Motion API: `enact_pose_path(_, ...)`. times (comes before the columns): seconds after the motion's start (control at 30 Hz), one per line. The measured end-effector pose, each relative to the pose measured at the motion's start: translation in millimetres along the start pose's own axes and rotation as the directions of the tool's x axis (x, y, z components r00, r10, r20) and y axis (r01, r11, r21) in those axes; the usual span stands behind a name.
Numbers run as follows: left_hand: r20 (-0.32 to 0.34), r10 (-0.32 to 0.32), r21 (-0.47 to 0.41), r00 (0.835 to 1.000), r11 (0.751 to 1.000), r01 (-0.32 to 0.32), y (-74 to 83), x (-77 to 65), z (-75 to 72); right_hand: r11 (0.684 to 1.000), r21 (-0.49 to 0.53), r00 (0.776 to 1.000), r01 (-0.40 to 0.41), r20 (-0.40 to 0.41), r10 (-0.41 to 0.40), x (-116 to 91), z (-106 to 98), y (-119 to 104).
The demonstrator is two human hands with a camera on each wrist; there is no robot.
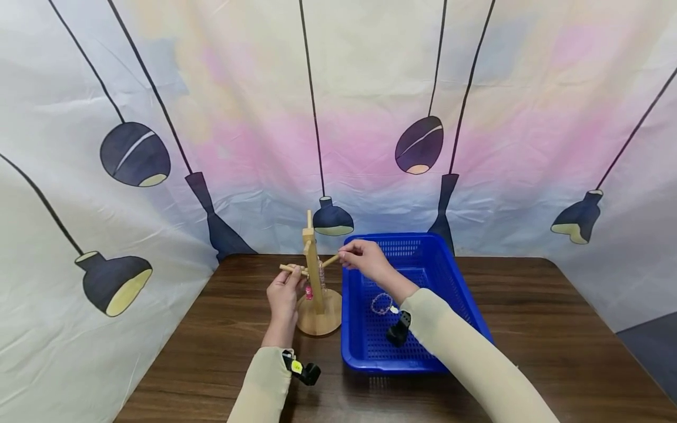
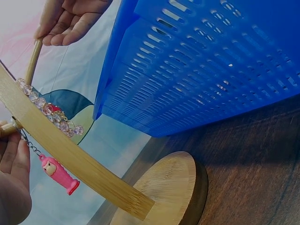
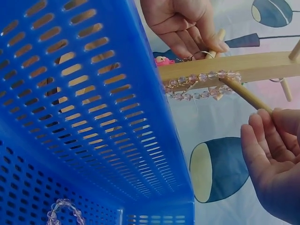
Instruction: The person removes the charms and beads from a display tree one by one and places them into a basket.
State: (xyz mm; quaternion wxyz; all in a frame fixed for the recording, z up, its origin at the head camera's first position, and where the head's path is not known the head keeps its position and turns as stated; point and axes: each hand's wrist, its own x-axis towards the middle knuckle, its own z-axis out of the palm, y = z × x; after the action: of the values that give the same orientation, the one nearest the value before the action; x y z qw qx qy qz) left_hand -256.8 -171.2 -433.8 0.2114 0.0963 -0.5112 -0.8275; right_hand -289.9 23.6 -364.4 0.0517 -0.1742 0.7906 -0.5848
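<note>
A wooden peg stand (image 1: 315,288) with a round base (image 1: 330,320) stands on the table. My left hand (image 1: 282,296) holds a left peg (image 1: 287,268) between thumb and fingers. From that peg, by a metal ring and short chain, hangs a pink figure keychain (image 2: 57,174). On the other side, my right hand (image 1: 367,258) pinches the outer end of a right peg (image 3: 248,97) with thumb and fingertips. A clear-pink beaded bracelet (image 2: 51,110) with a red bead hangs on this peg, close against the post.
A blue perforated basket (image 1: 346,317) stands just right of the stand. Inside it lies another beaded bracelet (image 3: 64,203) with a white tag (image 1: 394,309). Behind the brown table (image 1: 211,352) hangs a cloth (image 1: 365,76) printed with lamps.
</note>
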Motion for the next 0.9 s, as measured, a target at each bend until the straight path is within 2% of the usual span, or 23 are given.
enact_pose_path(0.23,0.004,-0.019,-0.006,1.000,1.000,0.019,-1.4,1.2,1.5,1.000,-0.007,0.999,-0.001,0.042,0.001,-4,-2,-2)
enact_pose_path(0.63,-0.010,-0.104,0.075,0.995,0.992,0.104,4.2,7.9,3.2,0.999,0.020,0.991,0.028,0.132,-0.031,-13,-2,-3)
enact_pose_path(0.9,0.025,-0.143,0.089,0.989,0.986,0.140,4.9,13.4,2.9,0.998,0.010,0.981,0.060,0.184,-0.061,-18,-3,-5)
